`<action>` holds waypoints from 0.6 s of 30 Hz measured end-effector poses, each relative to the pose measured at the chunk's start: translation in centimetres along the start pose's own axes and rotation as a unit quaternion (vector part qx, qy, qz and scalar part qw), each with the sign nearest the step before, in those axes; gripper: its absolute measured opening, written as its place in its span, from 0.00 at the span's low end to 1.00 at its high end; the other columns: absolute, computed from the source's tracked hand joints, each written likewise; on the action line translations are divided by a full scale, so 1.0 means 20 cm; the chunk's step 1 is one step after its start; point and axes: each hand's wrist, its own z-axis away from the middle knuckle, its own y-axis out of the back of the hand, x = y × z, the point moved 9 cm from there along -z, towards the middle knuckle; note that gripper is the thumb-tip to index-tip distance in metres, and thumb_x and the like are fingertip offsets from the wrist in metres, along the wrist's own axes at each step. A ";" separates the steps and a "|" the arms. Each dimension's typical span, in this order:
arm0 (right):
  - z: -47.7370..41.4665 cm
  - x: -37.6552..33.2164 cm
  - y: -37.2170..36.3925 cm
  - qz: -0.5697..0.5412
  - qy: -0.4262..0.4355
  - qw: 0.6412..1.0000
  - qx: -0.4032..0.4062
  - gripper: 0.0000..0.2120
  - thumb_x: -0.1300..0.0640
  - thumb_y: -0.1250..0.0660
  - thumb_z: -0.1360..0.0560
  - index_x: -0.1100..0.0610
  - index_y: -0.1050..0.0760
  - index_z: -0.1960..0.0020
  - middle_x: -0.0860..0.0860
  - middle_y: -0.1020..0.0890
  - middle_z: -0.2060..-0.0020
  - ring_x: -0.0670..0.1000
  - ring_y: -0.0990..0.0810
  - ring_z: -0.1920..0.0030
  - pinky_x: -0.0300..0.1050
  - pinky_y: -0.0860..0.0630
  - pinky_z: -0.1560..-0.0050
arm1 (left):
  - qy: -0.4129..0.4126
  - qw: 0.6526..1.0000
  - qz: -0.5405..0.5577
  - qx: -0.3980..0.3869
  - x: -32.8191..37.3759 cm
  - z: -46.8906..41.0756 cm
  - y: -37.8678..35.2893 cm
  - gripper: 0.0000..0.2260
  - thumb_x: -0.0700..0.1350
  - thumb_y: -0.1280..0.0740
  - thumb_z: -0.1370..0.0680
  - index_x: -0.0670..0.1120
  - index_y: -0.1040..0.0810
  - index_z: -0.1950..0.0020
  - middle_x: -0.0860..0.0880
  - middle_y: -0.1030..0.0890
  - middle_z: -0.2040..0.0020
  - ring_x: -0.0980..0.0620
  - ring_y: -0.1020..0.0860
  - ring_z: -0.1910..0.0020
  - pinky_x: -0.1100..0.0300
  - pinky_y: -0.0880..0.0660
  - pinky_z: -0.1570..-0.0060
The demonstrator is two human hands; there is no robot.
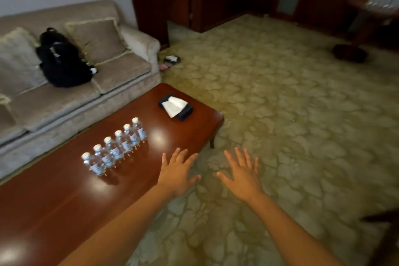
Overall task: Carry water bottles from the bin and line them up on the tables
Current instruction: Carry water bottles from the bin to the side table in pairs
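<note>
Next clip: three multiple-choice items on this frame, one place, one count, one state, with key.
1. On the table, the tissue box lies: A beyond the far end of the bottles; B at their near end; C among them.
2. Bottles in the row: A four; B six; C eight.
3. The left hand and right hand: A both gripping bottles; B one gripping; C both empty, fingers spread.
Key: 1A, box sits past the last cap; 2B, six white caps; 3C, neither holds anything.
</note>
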 end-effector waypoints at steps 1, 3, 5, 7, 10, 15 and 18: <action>0.04 0.09 0.04 -0.003 -0.016 1.000 0.005 0.35 0.34 0.45 0.21 0.43 0.54 0.19 0.50 0.57 0.19 0.54 0.66 0.21 0.61 0.66 0.23 | -0.014 1.000 -0.006 0.000 0.09 -0.02 -0.01 0.32 0.64 0.43 0.21 0.58 0.52 0.20 0.49 0.51 0.19 0.47 0.58 0.20 0.36 0.63 0.26; 0.13 0.27 0.11 -0.004 -0.044 0.999 0.012 0.36 0.34 0.45 0.21 0.43 0.54 0.19 0.50 0.57 0.19 0.54 0.65 0.21 0.61 0.66 0.23 | -0.039 0.999 -0.014 -0.002 0.29 -0.05 -0.04 0.32 0.65 0.44 0.21 0.58 0.52 0.20 0.49 0.51 0.19 0.47 0.59 0.20 0.36 0.62 0.25; 0.24 0.46 0.18 0.001 -0.070 0.997 0.023 0.36 0.34 0.45 0.21 0.43 0.54 0.19 0.50 0.56 0.19 0.55 0.64 0.20 0.62 0.65 0.23 | -0.056 0.998 -0.023 -0.004 0.50 -0.07 -0.08 0.33 0.65 0.43 0.21 0.57 0.51 0.20 0.49 0.51 0.19 0.47 0.58 0.20 0.36 0.61 0.25; 0.37 0.66 0.27 0.008 -0.094 0.995 0.037 0.36 0.34 0.44 0.22 0.44 0.52 0.19 0.50 0.54 0.19 0.55 0.63 0.20 0.62 0.63 0.23 | -0.073 0.997 -0.032 -0.006 0.72 -0.08 -0.12 0.33 0.65 0.43 0.21 0.57 0.51 0.20 0.48 0.51 0.19 0.47 0.58 0.20 0.37 0.61 0.25; 0.57 0.96 0.39 0.006 -0.134 0.989 0.056 0.36 0.34 0.44 0.21 0.44 0.52 0.19 0.50 0.54 0.19 0.55 0.62 0.20 0.61 0.62 0.22 | -0.105 0.994 -0.032 -0.007 1.07 -0.08 -0.18 0.33 0.65 0.43 0.21 0.57 0.50 0.20 0.48 0.50 0.19 0.47 0.58 0.20 0.36 0.61 0.26; 0.92 1.43 0.53 -0.001 -0.192 0.978 0.082 0.36 0.34 0.44 0.22 0.44 0.52 0.19 0.50 0.53 0.19 0.54 0.62 0.20 0.60 0.63 0.22 | -0.167 0.986 -0.028 0.001 1.67 -0.05 -0.25 0.33 0.65 0.42 0.21 0.57 0.50 0.20 0.49 0.51 0.19 0.47 0.57 0.20 0.37 0.61 0.26; 1.13 1.66 0.61 -0.010 -0.222 0.971 0.092 0.36 0.34 0.45 0.21 0.44 0.53 0.19 0.50 0.55 0.19 0.54 0.63 0.20 0.60 0.65 0.23 | -0.205 0.978 -0.021 -0.011 1.98 -0.02 -0.31 0.33 0.64 0.42 0.21 0.57 0.51 0.20 0.49 0.51 0.19 0.47 0.57 0.20 0.39 0.61 0.25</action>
